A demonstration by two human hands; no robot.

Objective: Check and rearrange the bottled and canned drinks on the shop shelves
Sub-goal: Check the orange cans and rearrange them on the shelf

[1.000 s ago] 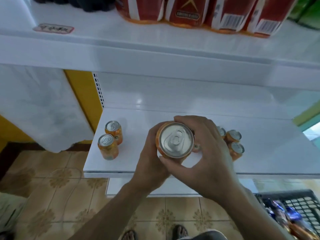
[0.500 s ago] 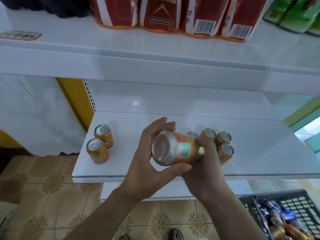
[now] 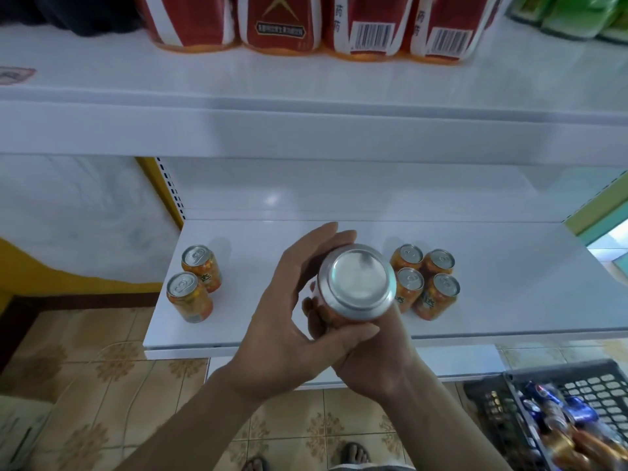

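Right in front of the lower shelf point(image 3: 509, 294), both hands are holding one orange drink can point(image 3: 356, 283) up in the air, and it's pointing its plain silver bottom straight at the camera. The left hand point(image 3: 282, 328) is cupping it from the left, with fingers running up behind the can and the thumb lying across just under the rim. The right hand point(image 3: 377, 358) is gripping it from underneath, and a couple of its fingertips point(image 3: 307, 304) are peeking out on the can's left side.

Just left of the hands, a pair of matching cans point(image 3: 189, 297) is standing upright on that shelf, tabs up, one behind the other. Just right of the hands, a block of four cans point(image 3: 438, 295) is sitting two by two, packed close together.

Above the hands, the upper shelf point(image 3: 306, 130) is carrying red-and-white labelled drinks point(image 3: 278, 25) with barcodes showing. They're getting cut off at the top, so I can't tell if they're bottles or packs. Green packs point(image 3: 577, 15) are sitting further right.

Down past the right forearm, a black plastic crate point(image 3: 492, 402) is holding a blurry jumble of cans. Below the arms, sandalled feet point(image 3: 355, 453) are standing on a tiled floor point(image 3: 102, 385).
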